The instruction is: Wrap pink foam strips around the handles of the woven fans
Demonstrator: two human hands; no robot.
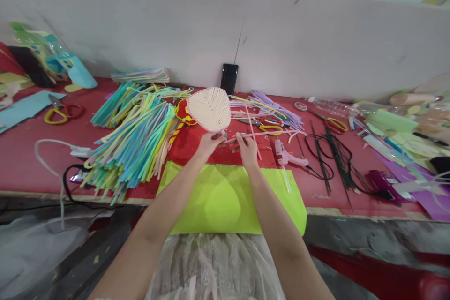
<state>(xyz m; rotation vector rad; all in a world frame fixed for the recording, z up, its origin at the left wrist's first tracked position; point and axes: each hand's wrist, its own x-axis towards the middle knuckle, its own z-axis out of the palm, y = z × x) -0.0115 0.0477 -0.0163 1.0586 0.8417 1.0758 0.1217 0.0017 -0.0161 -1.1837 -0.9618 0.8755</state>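
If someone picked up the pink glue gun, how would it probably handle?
The pink glue gun would probably feel rigid, given its moulded, plastic-looking body. The black cord at its handle would likely drag or snag. Lying on its side with that angled handle, it seems likelier to swivel than roll.

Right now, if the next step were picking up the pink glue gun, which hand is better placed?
Probably the right hand: the glue gun lies closer to it than to the left hand, which grips the pale fan. However, the right hand is pinching a pink strip.
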